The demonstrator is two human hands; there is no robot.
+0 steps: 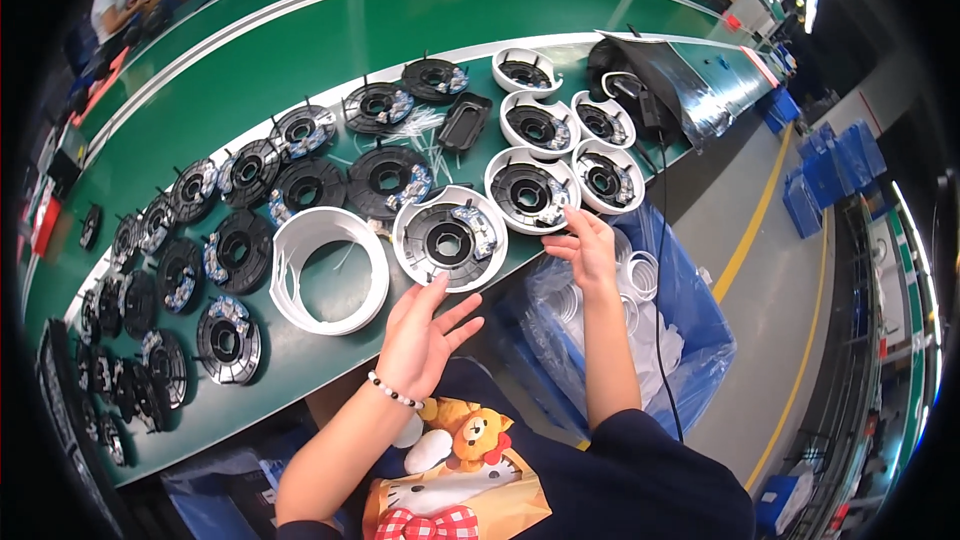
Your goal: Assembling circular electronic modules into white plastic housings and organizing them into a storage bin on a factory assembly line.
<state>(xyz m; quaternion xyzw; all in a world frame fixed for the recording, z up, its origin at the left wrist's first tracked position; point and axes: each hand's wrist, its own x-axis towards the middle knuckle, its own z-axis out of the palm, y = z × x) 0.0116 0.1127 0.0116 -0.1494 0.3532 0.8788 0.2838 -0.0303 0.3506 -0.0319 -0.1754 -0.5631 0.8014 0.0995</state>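
Observation:
My left hand (pixel 420 336) is open, palm up and fingers spread, at the near edge of a white round housing (pixel 400 252) with a black disc and circuit board inside. A fingertip overlaps its rim; I cannot tell whether it presses on it. My right hand (pixel 590 252) is also open, its fingers loosely bent and apart, beside the near right rim of a second white housing (pixel 492 183). Whether it touches that rim is unclear. Neither hand has anything gripped. Left of the first housing stands a stack of white rings (pixel 377 290).
Black discs with circuit boards (pixel 240 250) fill the bench's left side. More white housings (pixel 540 125), a black tray (pixel 465 122), white cable ties (pixel 425 130) and a black bag (pixel 620 65) lie farther back. A blue bin (pixel 690 340) lined with plastic holds white rings; a dark cable hangs over it.

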